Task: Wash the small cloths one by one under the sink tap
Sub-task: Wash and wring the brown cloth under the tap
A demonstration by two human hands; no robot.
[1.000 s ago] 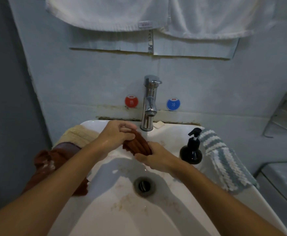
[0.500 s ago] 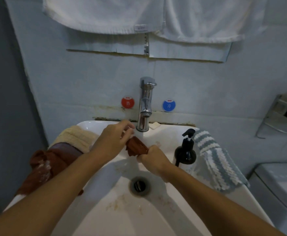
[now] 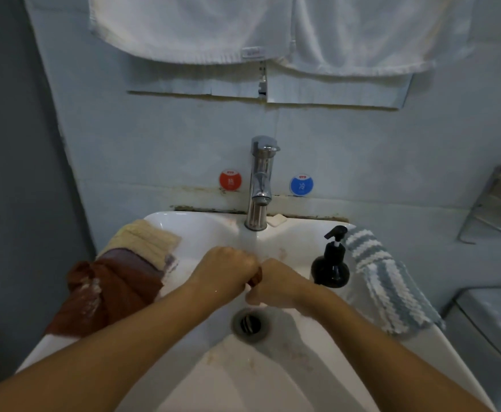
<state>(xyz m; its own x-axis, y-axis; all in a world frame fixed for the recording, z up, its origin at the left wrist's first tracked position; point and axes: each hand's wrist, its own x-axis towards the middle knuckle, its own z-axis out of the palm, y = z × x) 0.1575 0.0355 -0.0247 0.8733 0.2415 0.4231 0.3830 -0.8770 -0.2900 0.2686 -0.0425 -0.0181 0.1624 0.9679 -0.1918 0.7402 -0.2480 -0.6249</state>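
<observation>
2 hands wring a small rust-brown cloth (image 3: 255,279) over the white ceramic sink (image 3: 273,382).

The left hand (image 3: 225,270) and right hand (image 3: 276,285) are both fisted tight around the cloth, knuckle to knuckle, so only a dark twist of it shows between them. Just beyond the hands stands the chrome tap (image 3: 259,185), and a pale stream falls from it toward them. The round metal drain (image 3: 250,324) lies just below the right hand. Left of the left hand, a cream knitted cloth (image 3: 142,242) and a crumpled rust-brown cloth (image 3: 106,295) lie on the rim. Right of the right hand stand a black pump bottle (image 3: 331,263) and a blue-and-white striped cloth (image 3: 389,283).
</observation>
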